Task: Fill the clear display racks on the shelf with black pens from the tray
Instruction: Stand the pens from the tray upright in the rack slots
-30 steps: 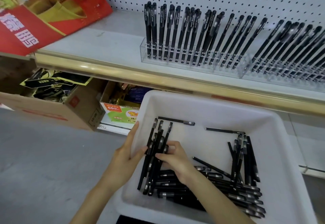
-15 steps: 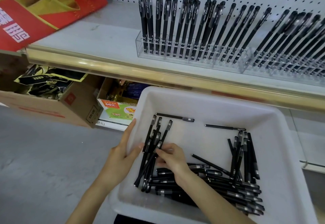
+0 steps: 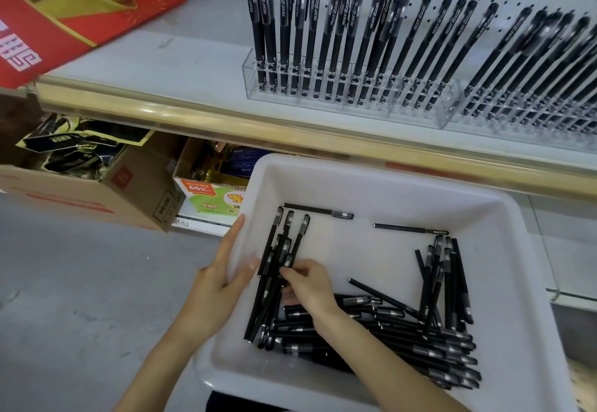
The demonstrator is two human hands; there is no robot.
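Note:
A white tray [image 3: 403, 185] sits below the shelf with several loose black pens [image 3: 445, 340] piled along its near and right sides. My right hand [image 3: 310, 285] is inside the tray, fingers curled on a bundle of black pens [image 3: 274, 269] standing along the tray's left wall. My left hand [image 3: 223, 279] rests on the tray's left rim, thumb inside touching that bundle, fingers straight outside. Two clear racks stand on the shelf: the left rack [image 3: 342, 88] and the right rack [image 3: 529, 111], both holding upright black pens.
A red and yellow bag [image 3: 64, 14] lies on the shelf's left end. Below it stand a cardboard box [image 3: 97, 191] with black packets and a green-and-white carton [image 3: 210, 198]. A brass-coloured shelf edge [image 3: 226, 124] runs above the tray. Grey floor at left.
The view has tilted up slightly toward the shelf. My right hand has shifted a little on the bundle of pens; my left hand stays on the tray rim.

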